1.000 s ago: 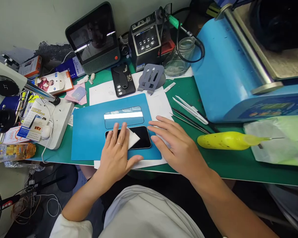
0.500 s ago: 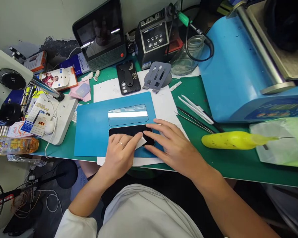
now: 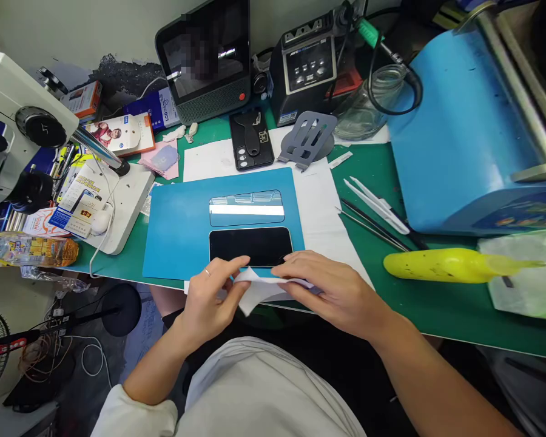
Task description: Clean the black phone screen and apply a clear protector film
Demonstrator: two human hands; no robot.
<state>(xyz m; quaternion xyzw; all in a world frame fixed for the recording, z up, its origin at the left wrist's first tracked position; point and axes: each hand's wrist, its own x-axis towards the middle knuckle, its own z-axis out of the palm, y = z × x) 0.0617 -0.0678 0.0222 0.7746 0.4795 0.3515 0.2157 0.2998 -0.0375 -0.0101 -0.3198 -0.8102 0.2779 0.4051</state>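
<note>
Between my two hands is a thin white wipe [image 3: 255,292], partly folded, held just off the near edge of the blue mat [image 3: 177,227]. My left hand [image 3: 212,294], with a ring on one finger, pinches the wipe's left end. My right hand [image 3: 330,288] has its right end between thumb and fingers. Just beyond my fingertips a phone [image 3: 250,244] with a black screen lies flat on the mat. Behind the phone lies a clear glass panel [image 3: 246,208] with a thin black outline, reflecting a bright white strip.
Tweezers [image 3: 377,224] lie right of the mat, near a yellow squeeze bottle [image 3: 437,265]. A blue machine [image 3: 455,139] stands at the right. A black phone back [image 3: 252,139], a grey folding stand [image 3: 308,139] and a glass jar [image 3: 368,109] sit behind; a microscope [image 3: 45,127] stands left.
Both hands have drawn back toward me, off the phone's screen. The wipe, earlier at the phone's surface, is now stretched between them. The camera view has shifted slightly.
</note>
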